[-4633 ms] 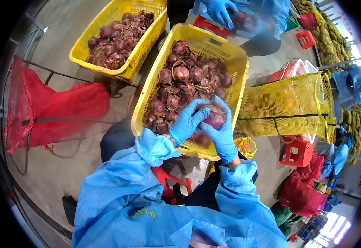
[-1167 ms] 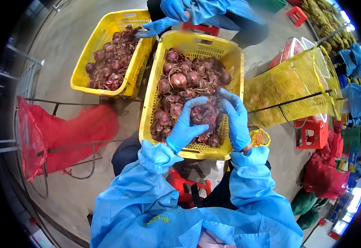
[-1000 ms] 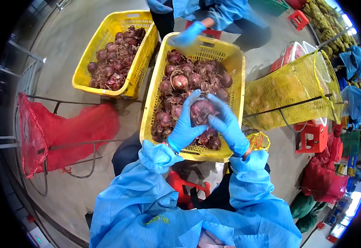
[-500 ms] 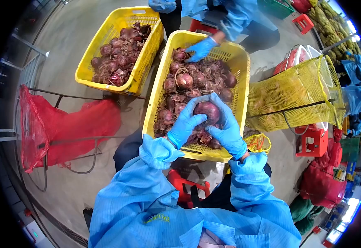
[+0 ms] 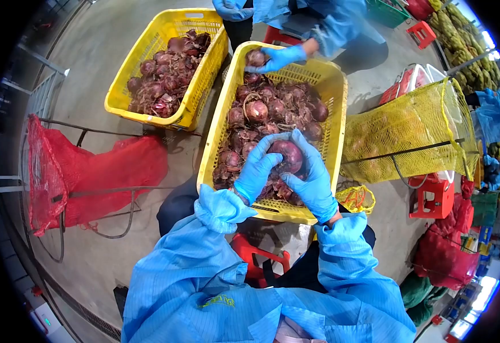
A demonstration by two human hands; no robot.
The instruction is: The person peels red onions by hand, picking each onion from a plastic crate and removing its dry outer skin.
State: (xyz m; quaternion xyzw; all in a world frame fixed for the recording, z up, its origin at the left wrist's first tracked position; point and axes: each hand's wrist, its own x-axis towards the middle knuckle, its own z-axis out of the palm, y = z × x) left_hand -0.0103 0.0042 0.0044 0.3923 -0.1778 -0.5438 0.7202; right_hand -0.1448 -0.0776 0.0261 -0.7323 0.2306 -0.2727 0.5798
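Both my hands wear blue gloves and hold one red onion [image 5: 286, 157] between them, above a yellow crate [image 5: 211, 163]. My left hand [image 5: 260, 170] grips the onion's left side, its thumb on the near face. Around the right side curl the fingers of my right hand [image 5: 314, 180], with its thumb below. Beneath them, red onions [image 5: 257, 111] with loose dry skins fill much of the crate. At the crate's far end, a co-worker's gloved hand [image 5: 284, 58] holds another onion [image 5: 256, 58].
A second yellow crate [image 5: 112, 94] of onions stands at the far left. A red mesh bag [image 5: 104, 177] hangs on a metal frame at left, a yellow mesh bag [image 5: 401, 134] on another at right. Red stools [image 5: 433, 197] and a small yellow net [image 5: 356, 198] are nearby.
The co-worker's hand has lifted an onion from the pile toward the crate's far rim. My hands stay in place, and the onion between them has turned slightly.
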